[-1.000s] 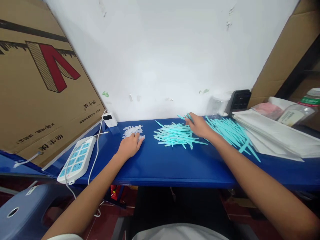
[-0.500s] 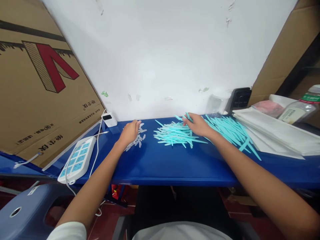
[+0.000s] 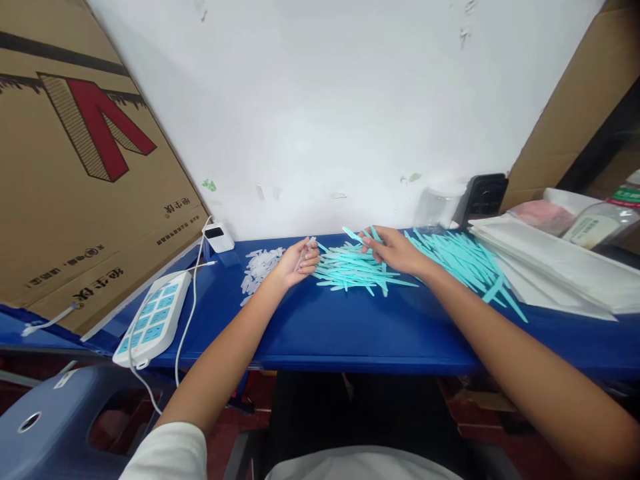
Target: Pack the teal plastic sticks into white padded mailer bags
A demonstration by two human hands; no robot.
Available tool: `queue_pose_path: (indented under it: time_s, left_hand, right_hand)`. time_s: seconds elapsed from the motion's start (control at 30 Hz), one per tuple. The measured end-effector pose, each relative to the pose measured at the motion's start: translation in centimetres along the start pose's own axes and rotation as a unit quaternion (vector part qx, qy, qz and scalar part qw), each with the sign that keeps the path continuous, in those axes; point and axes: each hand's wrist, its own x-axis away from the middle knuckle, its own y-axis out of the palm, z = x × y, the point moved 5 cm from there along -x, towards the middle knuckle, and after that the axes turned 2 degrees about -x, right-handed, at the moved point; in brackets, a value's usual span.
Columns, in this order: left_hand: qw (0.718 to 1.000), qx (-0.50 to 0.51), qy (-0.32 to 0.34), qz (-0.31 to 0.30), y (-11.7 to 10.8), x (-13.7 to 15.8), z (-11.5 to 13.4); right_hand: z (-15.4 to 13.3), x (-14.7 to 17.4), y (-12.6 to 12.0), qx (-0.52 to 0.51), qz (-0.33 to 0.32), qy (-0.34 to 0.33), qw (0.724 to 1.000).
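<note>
My left hand is closed around small translucent pieces that look like blade caps, between the two piles. Behind its wrist lies a loose pile of the same caps on the blue table. My right hand pinches a thin teal stick, shaped like an eyebrow razor, its tip pointing left and up toward my left hand. Another teal stick shows between its fingers. Below this hand is a heap of teal razors; a second heap spreads to the right.
A white power strip with cables and a small white device are at left, beside a large cardboard box. White packets, a clear tub, a black object and a bottle stand at right.
My left hand has moved right from the cap pile toward the teal heap, turning over with caps in it. My right hand stays near its place, and the razor's tip shows further out.
</note>
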Motion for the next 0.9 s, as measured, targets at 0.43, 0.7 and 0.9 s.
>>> queue_pose_path:
  time_s: [0.43, 0.7, 0.9]
  left_hand:
    - [0.984, -0.165, 0.065, 0.015, -0.3, -0.4, -0.8]
    - [0.933, -0.344, 0.106, 0.024, 0.9, 0.1, -0.8]
    - [0.933, -0.348, 0.087, 0.037, 0.9, 0.2, -0.9]
  right_hand:
    - [-0.3, 0.1, 0.6, 0.05, -0.016, 0.0, 0.999]
    - [-0.5, 0.2, 0.2, 0.051, -0.031, -0.004, 0.998]
    - [-0.4, 0.4, 0.3, 0.037, -0.036, -0.01, 0.999]
